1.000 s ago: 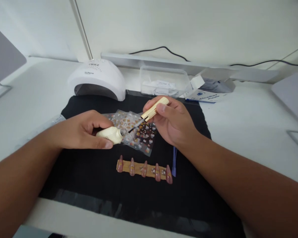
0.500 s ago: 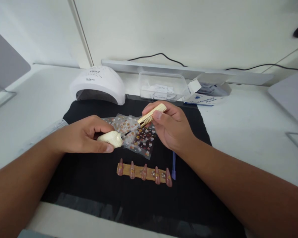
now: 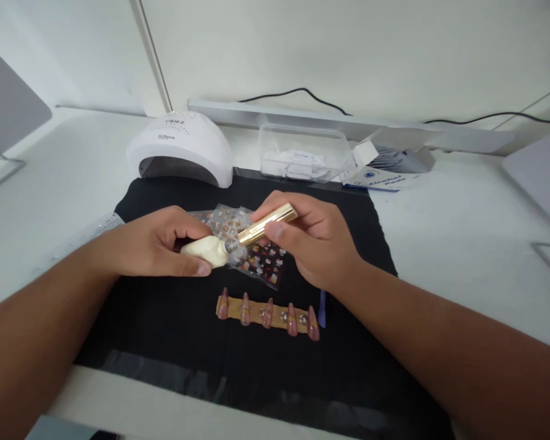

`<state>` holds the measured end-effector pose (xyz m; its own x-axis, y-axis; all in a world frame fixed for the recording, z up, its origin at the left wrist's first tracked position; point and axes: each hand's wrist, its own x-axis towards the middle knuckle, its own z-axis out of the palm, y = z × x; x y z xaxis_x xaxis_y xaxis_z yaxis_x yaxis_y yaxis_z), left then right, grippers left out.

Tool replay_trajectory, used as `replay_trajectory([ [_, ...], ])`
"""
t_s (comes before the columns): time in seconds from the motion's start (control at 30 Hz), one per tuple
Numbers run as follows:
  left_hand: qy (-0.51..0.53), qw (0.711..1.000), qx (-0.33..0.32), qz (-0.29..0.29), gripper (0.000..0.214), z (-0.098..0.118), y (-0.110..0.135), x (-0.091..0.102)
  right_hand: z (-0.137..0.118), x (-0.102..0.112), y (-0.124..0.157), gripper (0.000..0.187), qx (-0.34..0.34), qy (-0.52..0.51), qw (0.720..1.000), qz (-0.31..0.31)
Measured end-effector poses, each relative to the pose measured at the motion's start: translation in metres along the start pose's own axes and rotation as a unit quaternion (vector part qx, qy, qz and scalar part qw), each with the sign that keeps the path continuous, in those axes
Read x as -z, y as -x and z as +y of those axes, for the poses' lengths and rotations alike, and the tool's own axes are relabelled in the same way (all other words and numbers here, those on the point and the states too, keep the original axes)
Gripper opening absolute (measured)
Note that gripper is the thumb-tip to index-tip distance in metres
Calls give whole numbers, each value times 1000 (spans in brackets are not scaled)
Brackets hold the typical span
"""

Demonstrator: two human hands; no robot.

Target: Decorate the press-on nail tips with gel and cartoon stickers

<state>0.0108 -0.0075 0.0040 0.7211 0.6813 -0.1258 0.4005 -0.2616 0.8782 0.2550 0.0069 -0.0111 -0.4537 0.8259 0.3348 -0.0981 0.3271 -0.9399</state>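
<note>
My left hand is closed around a cream nail polish bottle, tilted with its neck toward the right. Between the fingers and thumb of my right hand is the gold brush cap. The cap sits close to the bottle neck, in line with it, and its brush is out of sight. Beneath both hands lie clear sticker sheets with small printed figures. Nearer to me, several pink press-on nails are mounted in a row on a wooden strip.
A black mat covers the middle of the white table. At the back stand a white nail lamp, a clear plastic box with white packets and an alcohol pads box. A blue-purple tool lies right of the strip.
My right hand has moved left and slightly down, bringing the cap up to the bottle neck. The brush stem that showed between them has gone into the bottle. My left hand keeps its hold.
</note>
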Motion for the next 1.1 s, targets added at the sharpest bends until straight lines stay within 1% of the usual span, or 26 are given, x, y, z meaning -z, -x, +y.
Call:
replay_trajectory([
  [0.13, -1, 1000, 1, 0, 28, -1, 0, 0, 6, 3, -4, 16, -14, -96, 993, 72],
  [0.2, -4, 1000, -1, 2, 27, -1, 1, 1, 7, 6, -7, 16, -10, -118, 989, 88],
  [0.27, 2, 1000, -1, 0, 25, -1, 2, 3, 8, 9, -8, 17, 0, -136, 987, 82],
  [0.3, 7, 1000, -2, -1, 24, 0, 2, 3, 8, 11, -9, 17, 4, -145, 987, 68],
  [0.37, 13, 1000, 3, -3, 23, 0, 3, 5, 7, 12, -9, 16, -2, -161, 987, 19],
  [0.43, 15, 1000, 15, 2, 22, 0, 4, 6, 4, 11, -8, 16, -40, -160, 985, -50],
  [0.5, 19, 999, 28, 6, 21, 0, 5, 6, 1, 9, -6, 18, -92, -136, 979, -118],
  [0.53, 20, 999, 30, 7, 21, 0, 5, 6, -1, 8, -6, 18, -107, -120, 976, -146],
  [0.6, 18, 999, 31, 4, 21, -1, 4, 6, -2, 7, -4, 17, -113, -83, 972, -187],
  [0.73, -5, 999, 31, 13, 22, -1, 4, 6, -1, 5, -4, 13, -85, -33, 974, -208],
  [0.9, -3, 999, 22, 30, 23, -4, 5, 6, -3, 6, -5, 17, -50, 22, 970, -235],
  [1.1, -1, 999, 6, 41, 22, -9, 4, 6, -4, 9, -5, 13, -59, 30, 968, -243],
])
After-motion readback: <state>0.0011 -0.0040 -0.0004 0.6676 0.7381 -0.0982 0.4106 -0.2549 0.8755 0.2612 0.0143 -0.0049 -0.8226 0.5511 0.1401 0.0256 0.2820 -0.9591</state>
